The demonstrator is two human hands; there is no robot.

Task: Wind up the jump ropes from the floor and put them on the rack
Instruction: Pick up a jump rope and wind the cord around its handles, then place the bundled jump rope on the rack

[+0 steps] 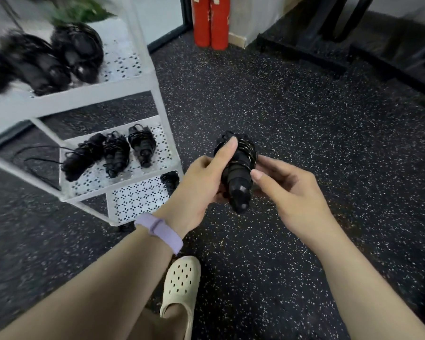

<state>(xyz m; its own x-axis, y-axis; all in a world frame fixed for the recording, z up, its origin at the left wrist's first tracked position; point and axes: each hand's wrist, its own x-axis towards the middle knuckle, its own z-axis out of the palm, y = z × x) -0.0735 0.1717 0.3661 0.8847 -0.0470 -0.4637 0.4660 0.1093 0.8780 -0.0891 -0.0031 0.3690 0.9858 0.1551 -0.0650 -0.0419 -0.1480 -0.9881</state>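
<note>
Speckled black rubber floor (304,119) fills the room, with two red cylinders (210,20) standing far ahead of the hands. Both hands hold one wound jump rope (238,168) between them above the floor — the left hand (201,190) grips its handles, thumb laid along the coil, while the right hand (285,192) pinches the coil's other side. Left of the hands stands a white rack (142,77), with more wound ropes (115,150) on its middle shelf and blurred ones on top. A cream clog (179,285) sits below the left wrist, which wears a lilac band (160,231).
</note>
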